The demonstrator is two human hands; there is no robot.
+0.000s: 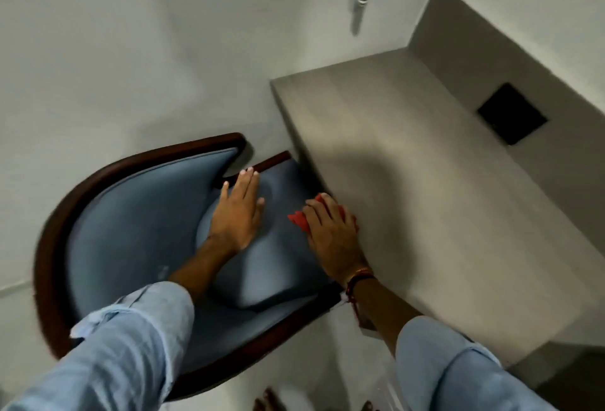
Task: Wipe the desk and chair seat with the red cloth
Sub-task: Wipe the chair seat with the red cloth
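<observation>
The right hand [330, 230] is pressing the bunched red cloth [299, 220] flat under its fingers on the chair seat [281, 266], just beside the desk [425, 181] edge. The left hand [239, 214] is lying spread and empty on the cushion. The cloth could be slipping out sideways — it is crumpled, showing no clear long axis.

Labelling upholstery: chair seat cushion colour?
Plain blue seat cushion, dark wood frame; head view.

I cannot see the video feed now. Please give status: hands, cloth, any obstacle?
Left hand flat on the blue chair seat, empty. Right hand presses the red cloth at the seat edge beside the desk. No obstacle visible.
</observation>
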